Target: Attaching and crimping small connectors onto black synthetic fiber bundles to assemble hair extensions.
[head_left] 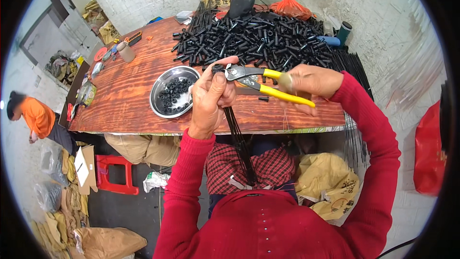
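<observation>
My left hand (211,97) is closed around a bundle of thin black rods (235,134), which hangs down toward my lap. A small black ring-like part (218,68) shows at the top of that grip, by the thumb and forefinger. My right hand (311,84), partly smeared by motion, grips yellow-handled pliers (282,95). Their metal jaws meet the top of the bundle beside the black part; whether they bite on anything is too small to tell. Just left of my left hand stands a steel bowl (156,105) holding many small black rings (175,95) and a whitish scrap.
Black tubular parts (258,38) are heaped across the far side of the wooden table (129,74). Long black rods (352,67) lie at its right end. A bottle (125,52) stands at left. A red stool (116,175) and sacks (328,182) are below. Another person (36,117) is at far left.
</observation>
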A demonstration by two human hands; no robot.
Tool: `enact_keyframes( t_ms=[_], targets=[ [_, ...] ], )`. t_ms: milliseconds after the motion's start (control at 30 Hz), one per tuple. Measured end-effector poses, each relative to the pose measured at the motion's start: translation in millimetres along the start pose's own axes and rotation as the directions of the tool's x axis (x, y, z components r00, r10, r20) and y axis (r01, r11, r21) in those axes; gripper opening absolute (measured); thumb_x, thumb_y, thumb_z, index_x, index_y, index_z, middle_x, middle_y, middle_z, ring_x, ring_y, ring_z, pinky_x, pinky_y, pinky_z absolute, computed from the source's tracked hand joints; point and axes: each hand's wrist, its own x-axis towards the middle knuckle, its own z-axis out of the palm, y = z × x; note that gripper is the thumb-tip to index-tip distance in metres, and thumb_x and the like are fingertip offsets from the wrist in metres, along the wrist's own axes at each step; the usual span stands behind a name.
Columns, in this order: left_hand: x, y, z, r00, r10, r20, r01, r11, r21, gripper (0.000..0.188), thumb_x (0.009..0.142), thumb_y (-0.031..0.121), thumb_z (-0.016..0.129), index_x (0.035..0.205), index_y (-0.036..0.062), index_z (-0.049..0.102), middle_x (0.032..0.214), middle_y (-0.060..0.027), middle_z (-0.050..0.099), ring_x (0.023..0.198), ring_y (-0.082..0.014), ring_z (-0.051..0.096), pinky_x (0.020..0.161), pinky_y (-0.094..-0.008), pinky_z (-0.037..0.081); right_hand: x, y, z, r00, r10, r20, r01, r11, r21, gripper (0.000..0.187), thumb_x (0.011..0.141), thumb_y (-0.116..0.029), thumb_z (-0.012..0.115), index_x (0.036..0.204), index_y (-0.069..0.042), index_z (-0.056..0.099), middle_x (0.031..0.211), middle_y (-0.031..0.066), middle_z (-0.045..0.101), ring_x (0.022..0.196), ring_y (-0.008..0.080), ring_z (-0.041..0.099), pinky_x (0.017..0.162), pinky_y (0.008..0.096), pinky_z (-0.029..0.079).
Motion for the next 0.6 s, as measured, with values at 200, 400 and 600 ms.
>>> enact_keyframes(
  t_ms=[200,400,600],
  targets=[
    [-2.1,0.5,-1.2,0.999,0.009,-0.031,-0.008,0.999,0.042,0.048,0.101,0.029,0.057,0.134,-0.0054,0.048,0.066,0.0038,0.041,0.052,-0.0030,0.031,0.047,-0.0203,0.023,5.8,-7.7,37.5,0.783,-0.560,-0.271,0.009,0.446,-0.895,0.042,0.081,-0.034,0.078,0.095,-0.004,0.051,0.077,0.0157,0.060,0.070,0.0337,0.063,0.063,0.0405,0.049],
    [0.2,1.2,1.6,0.999,-0.019,0.027,0.019,1.000,0.013,0.047,0.103,0.030,0.053,0.133,-0.0053,0.049,0.067,0.0037,0.040,0.053,-0.0032,0.030,0.048,-0.0206,0.024,10.8,-4.2,10.5,0.975,-0.222,-0.010,0.197,0.884,-0.423,0.042,0.087,-0.029,0.073,0.114,-0.001,0.058,0.099,0.0069,0.063,0.090,0.0177,0.059,0.081,0.0315,0.047],
    [-1.0,-1.1,7.2,1.000,0.004,0.005,-0.004,0.999,0.053,0.046,0.104,0.031,0.050,0.133,-0.0036,0.047,0.068,0.0038,0.040,0.055,-0.0033,0.031,0.049,-0.0203,0.024,10.1,-3.4,16.8,0.726,-0.683,-0.084,0.211,0.338,-0.917,0.044,0.084,-0.008,0.068,0.128,-0.007,0.058,0.095,0.0144,0.063,0.084,0.0340,0.064,0.072,0.0401,0.051]
  ],
)
